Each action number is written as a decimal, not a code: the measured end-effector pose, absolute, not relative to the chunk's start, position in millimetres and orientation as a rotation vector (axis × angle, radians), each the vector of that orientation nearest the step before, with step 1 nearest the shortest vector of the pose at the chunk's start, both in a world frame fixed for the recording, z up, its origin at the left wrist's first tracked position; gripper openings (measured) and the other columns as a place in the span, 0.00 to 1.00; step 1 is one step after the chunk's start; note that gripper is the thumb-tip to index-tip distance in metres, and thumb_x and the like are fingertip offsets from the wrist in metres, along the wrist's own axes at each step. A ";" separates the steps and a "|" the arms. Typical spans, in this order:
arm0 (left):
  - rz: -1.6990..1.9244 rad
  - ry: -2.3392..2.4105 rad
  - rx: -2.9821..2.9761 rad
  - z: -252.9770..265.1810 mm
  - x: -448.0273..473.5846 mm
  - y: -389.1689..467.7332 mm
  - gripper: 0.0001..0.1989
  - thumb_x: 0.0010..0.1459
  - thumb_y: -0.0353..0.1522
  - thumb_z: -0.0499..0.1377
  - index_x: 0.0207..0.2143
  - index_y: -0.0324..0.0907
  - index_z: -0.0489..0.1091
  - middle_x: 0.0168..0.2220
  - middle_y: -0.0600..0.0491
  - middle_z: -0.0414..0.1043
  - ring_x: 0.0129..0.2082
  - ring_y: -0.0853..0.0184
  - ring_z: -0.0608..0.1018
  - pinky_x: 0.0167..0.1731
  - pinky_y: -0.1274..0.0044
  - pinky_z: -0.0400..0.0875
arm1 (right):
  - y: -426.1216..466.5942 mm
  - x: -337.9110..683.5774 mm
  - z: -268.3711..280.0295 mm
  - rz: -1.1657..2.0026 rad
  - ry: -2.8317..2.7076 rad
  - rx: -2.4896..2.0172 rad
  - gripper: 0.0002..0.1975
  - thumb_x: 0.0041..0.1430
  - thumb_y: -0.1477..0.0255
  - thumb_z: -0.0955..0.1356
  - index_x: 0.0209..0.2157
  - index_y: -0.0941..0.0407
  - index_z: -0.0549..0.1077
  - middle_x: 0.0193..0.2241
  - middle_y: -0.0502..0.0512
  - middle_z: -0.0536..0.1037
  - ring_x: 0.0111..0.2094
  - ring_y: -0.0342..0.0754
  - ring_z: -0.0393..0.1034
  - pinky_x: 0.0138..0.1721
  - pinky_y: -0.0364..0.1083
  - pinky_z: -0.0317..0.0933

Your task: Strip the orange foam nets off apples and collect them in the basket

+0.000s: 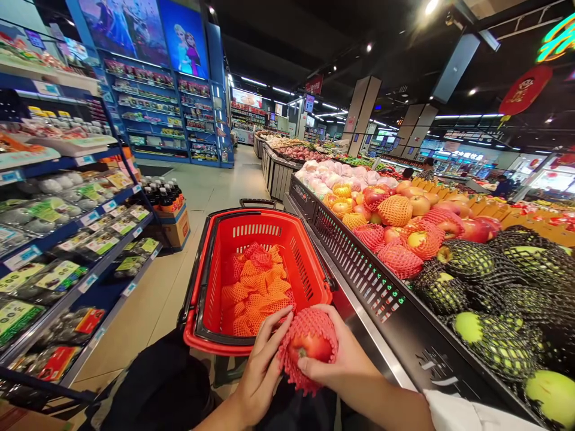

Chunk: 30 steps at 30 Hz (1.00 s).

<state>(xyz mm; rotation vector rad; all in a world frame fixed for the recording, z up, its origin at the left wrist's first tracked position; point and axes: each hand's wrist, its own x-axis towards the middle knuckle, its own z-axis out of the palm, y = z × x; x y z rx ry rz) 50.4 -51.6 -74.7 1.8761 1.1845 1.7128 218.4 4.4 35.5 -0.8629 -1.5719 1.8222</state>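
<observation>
A red apple (308, 352) in a pink foam net (317, 322) is between my two hands, just over the near rim of the red shopping basket (265, 216). My right hand (345, 353) wraps round its right side, the thumb lying across the front of the fruit. From the left, my left hand (265, 359) holds the net's edge, its fingers fairly straight along it. The net is pulled partly back, so the apple's stem end shows. Inside the basket lie loose orange foam nets (258, 287) and several pinkish-red nets (256, 254).
To my right a black-railed fruit stand (354, 263) bears netted apples (415, 236) and green melons (498, 341) in black nets. Shelves of packaged food (76, 257) line the left, with dark bottles (164, 194) at their far end. The tiled aisle (206, 179) runs ahead.
</observation>
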 end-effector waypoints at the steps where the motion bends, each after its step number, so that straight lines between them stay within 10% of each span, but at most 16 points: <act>1: 1.705 1.197 1.862 -74.9 50.3 -50.9 0.26 0.71 0.33 0.43 0.69 0.50 0.53 0.70 0.52 0.50 0.69 0.62 0.55 0.68 0.73 0.48 | 7.9 218.4 32.2 1.827 -1.554 -0.826 0.32 0.45 0.74 0.75 0.50 0.56 0.60 0.42 0.55 0.76 0.39 0.47 0.73 0.43 0.47 0.66; 8: 1.712 1.107 2.113 -86.0 58.9 -49.5 0.50 0.58 0.52 0.60 0.72 0.43 0.39 0.72 0.39 0.40 0.71 0.49 0.48 0.68 0.59 0.50 | 20.2 221.2 24.3 1.901 -1.459 -0.817 0.30 0.44 0.68 0.79 0.47 0.57 0.66 0.39 0.51 0.78 0.38 0.44 0.72 0.43 0.44 0.65; 19: 2.045 1.104 1.997 -84.0 76.4 -52.0 0.53 0.49 0.38 0.70 0.71 0.47 0.43 0.62 0.39 0.61 0.58 0.45 0.72 0.54 0.57 0.74 | 6.7 218.4 42.1 2.323 -1.520 -0.631 0.32 0.42 0.62 0.80 0.49 0.58 0.72 0.40 0.53 0.78 0.41 0.47 0.73 0.48 0.46 0.65; 24: 2.049 1.454 1.936 -59.6 48.4 -38.1 0.53 0.43 0.38 0.71 0.69 0.51 0.50 0.62 0.43 0.63 0.56 0.45 0.73 0.55 0.55 0.72 | 16.5 224.0 32.1 2.072 -1.757 -0.566 0.42 0.56 0.49 0.71 0.65 0.56 0.59 0.59 0.61 0.69 0.60 0.51 0.64 0.62 0.49 0.54; 28: 1.890 1.560 1.404 -3.9 18.1 -8.6 0.49 0.43 0.44 0.70 0.65 0.45 0.55 0.61 0.41 0.65 0.58 0.45 0.71 0.57 0.55 0.68 | 30.3 234.2 25.9 1.721 -2.399 -0.724 0.53 0.54 0.44 0.69 0.71 0.55 0.45 0.56 0.67 0.73 0.48 0.55 0.75 0.50 0.53 0.67; 30: 1.764 1.435 1.036 29.4 8.7 11.9 0.40 0.45 0.47 0.68 0.57 0.41 0.63 0.52 0.42 0.73 0.51 0.49 0.77 0.51 0.59 0.73 | 36.9 240.3 9.3 1.128 -2.910 -0.695 0.49 0.51 0.53 0.74 0.69 0.53 0.53 0.52 0.70 0.77 0.45 0.62 0.77 0.47 0.60 0.67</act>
